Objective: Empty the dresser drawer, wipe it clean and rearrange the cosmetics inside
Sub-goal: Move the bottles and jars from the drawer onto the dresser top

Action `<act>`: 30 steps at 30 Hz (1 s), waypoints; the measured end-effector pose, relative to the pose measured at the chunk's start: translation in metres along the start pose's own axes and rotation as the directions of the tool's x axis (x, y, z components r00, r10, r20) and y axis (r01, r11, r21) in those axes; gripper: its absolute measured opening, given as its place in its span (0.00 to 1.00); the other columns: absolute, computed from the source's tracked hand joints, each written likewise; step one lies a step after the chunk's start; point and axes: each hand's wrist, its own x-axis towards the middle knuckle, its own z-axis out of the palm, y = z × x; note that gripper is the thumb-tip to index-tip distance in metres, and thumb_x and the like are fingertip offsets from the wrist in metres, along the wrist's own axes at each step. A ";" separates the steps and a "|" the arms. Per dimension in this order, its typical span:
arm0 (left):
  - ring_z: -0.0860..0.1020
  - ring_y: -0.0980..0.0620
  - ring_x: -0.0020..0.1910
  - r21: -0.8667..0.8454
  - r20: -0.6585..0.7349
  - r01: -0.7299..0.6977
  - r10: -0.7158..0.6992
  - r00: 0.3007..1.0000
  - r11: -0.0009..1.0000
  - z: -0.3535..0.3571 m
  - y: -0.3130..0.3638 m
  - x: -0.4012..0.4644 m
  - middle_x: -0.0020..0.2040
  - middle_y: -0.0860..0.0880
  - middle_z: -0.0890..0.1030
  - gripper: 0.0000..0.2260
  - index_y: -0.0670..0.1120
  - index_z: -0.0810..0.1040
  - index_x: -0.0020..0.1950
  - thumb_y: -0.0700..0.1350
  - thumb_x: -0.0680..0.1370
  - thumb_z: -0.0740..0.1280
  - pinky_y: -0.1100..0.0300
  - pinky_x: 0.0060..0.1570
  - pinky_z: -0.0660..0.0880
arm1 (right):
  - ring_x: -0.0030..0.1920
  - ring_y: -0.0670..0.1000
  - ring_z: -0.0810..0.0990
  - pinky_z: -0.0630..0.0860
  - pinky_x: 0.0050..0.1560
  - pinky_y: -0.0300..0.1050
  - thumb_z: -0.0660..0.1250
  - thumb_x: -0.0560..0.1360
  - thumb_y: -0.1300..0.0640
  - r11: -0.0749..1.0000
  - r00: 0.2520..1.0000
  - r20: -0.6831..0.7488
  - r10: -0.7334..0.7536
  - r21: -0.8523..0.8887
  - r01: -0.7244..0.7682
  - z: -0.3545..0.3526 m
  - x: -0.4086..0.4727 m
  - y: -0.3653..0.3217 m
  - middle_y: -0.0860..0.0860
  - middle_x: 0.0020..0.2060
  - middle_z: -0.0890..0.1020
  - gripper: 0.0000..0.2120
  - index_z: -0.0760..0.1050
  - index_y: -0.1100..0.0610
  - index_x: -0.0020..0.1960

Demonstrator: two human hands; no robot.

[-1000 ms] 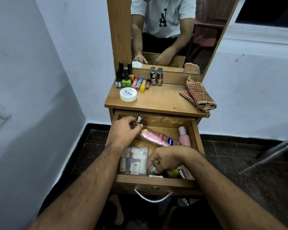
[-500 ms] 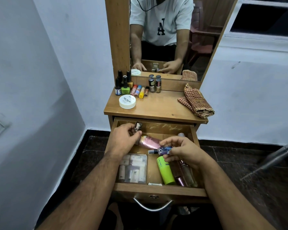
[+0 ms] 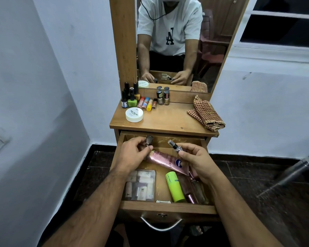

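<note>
Since half a second ago: right hand (image 3: 196, 163) has lifted the small spray bottle (image 3: 175, 146) up toward the drawer's back, uncovering the pink tube (image 3: 168, 162). Left hand (image 3: 132, 154) barely moved.

Dresser table (image 3: 168, 120) under the mirror (image 3: 178, 41); its drawer (image 3: 166, 207) is pulled fully out, still loaded. Folded checked cloth (image 3: 206, 114) lies on the table's right edge. Clear pouch (image 3: 140, 185) of small tubes sits front-left in the drawer. The pink tube lies diagonally across the middle; a green bottle (image 3: 175, 187) lies front-centre, glass bottles (image 3: 194, 190) just beside it on the right, partly under the right forearm. White round tub (image 3: 134, 114) is on the table's left, nail polish bottles (image 3: 130, 99) clustered behind it, lip balm sticks (image 3: 146, 103) next to those, two more polish bottles (image 3: 163, 98) against the mirror base.

Hands are apart, both over the drawer's rear half. Left hand's fingers curl round a small dark-capped bottle (image 3: 149, 141), held upright. Right hand pinches the spray bottle, tilted, nozzle up-left.
</note>
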 end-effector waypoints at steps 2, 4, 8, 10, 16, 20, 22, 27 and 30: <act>0.77 0.57 0.47 -0.002 0.009 0.003 -0.003 1.000 1.000 0.000 0.001 -0.001 0.49 0.54 0.79 0.17 0.48 0.81 0.62 0.52 0.75 0.73 0.70 0.42 0.70 | 0.48 0.55 0.82 0.78 0.53 0.55 0.69 0.76 0.68 0.998 1.000 0.009 -0.015 -0.063 0.015 0.003 -0.002 0.000 0.59 0.49 0.84 0.11 0.81 0.61 0.57; 0.77 0.57 0.47 -0.006 0.010 0.001 -0.001 1.000 1.000 0.000 0.002 -0.001 0.49 0.55 0.79 0.17 0.48 0.81 0.62 0.51 0.75 0.73 0.74 0.41 0.68 | 0.43 0.51 0.81 0.79 0.47 0.47 0.69 0.75 0.70 0.992 0.999 0.011 -0.032 -0.123 0.034 0.008 -0.004 -0.002 0.56 0.44 0.84 0.09 0.80 0.60 0.52; 0.77 0.59 0.47 -0.025 0.024 0.013 -0.012 1.000 1.000 0.000 0.004 -0.002 0.51 0.55 0.80 0.17 0.49 0.81 0.63 0.52 0.75 0.74 0.74 0.40 0.67 | 0.42 0.53 0.81 0.79 0.44 0.44 0.72 0.70 0.74 0.985 0.998 0.001 -0.070 -0.159 0.069 0.012 -0.004 -0.004 0.62 0.44 0.83 0.12 0.78 0.61 0.48; 0.77 0.60 0.45 -0.036 0.029 0.012 -0.011 1.000 0.999 0.000 0.005 -0.002 0.51 0.55 0.80 0.18 0.48 0.81 0.63 0.51 0.75 0.74 0.75 0.39 0.68 | 0.43 0.55 0.81 0.80 0.43 0.46 0.73 0.69 0.74 0.982 0.995 -0.040 -0.095 -0.169 0.087 0.011 -0.004 -0.003 0.62 0.44 0.83 0.13 0.78 0.61 0.48; 0.78 0.59 0.41 -0.090 -0.031 -0.065 0.063 0.998 0.994 0.001 0.012 -0.002 0.45 0.53 0.81 0.15 0.46 0.83 0.57 0.49 0.73 0.76 0.73 0.39 0.73 | 0.45 0.55 0.84 0.82 0.52 0.56 0.78 0.68 0.68 0.956 0.969 -0.135 -0.208 -0.235 0.173 0.009 -0.002 -0.003 0.55 0.42 0.85 0.13 0.80 0.56 0.47; 0.79 0.56 0.47 -0.078 -0.128 -0.164 0.153 0.980 0.983 -0.001 0.017 0.011 0.50 0.53 0.83 0.19 0.46 0.83 0.59 0.52 0.72 0.76 0.57 0.51 0.79 | 0.42 0.50 0.82 0.82 0.46 0.48 0.78 0.69 0.63 0.899 0.913 -0.220 -0.344 -0.358 0.253 0.015 0.003 -0.018 0.49 0.39 0.84 0.12 0.80 0.50 0.47; 0.78 0.56 0.53 -0.060 -0.150 -0.187 0.176 0.973 0.981 -0.004 0.029 0.022 0.55 0.54 0.82 0.20 0.46 0.82 0.62 0.51 0.73 0.76 0.56 0.57 0.77 | 0.41 0.49 0.82 0.81 0.43 0.45 0.77 0.70 0.62 0.849 0.866 -0.234 -0.442 -0.421 0.320 0.020 0.011 -0.034 0.48 0.39 0.84 0.12 0.80 0.48 0.47; 0.79 0.53 0.53 -0.002 -0.164 -0.117 0.115 0.980 0.993 0.001 0.066 0.075 0.55 0.50 0.84 0.20 0.48 0.81 0.64 0.53 0.74 0.74 0.57 0.55 0.77 | 0.43 0.40 0.81 0.77 0.43 0.35 0.76 0.72 0.61 0.750 0.799 -0.257 -0.544 -0.575 0.326 0.031 0.066 -0.079 0.44 0.44 0.83 0.12 0.80 0.53 0.53; 0.79 0.49 0.52 0.085 -0.187 -0.074 0.089 0.978 0.994 0.014 0.077 0.109 0.48 0.50 0.84 0.13 0.50 0.84 0.55 0.54 0.74 0.74 0.54 0.51 0.77 | 0.42 0.44 0.80 0.75 0.44 0.37 0.76 0.71 0.61 0.711 0.802 -0.258 -0.538 -0.650 0.268 0.033 0.104 -0.087 0.44 0.40 0.82 0.09 0.80 0.53 0.49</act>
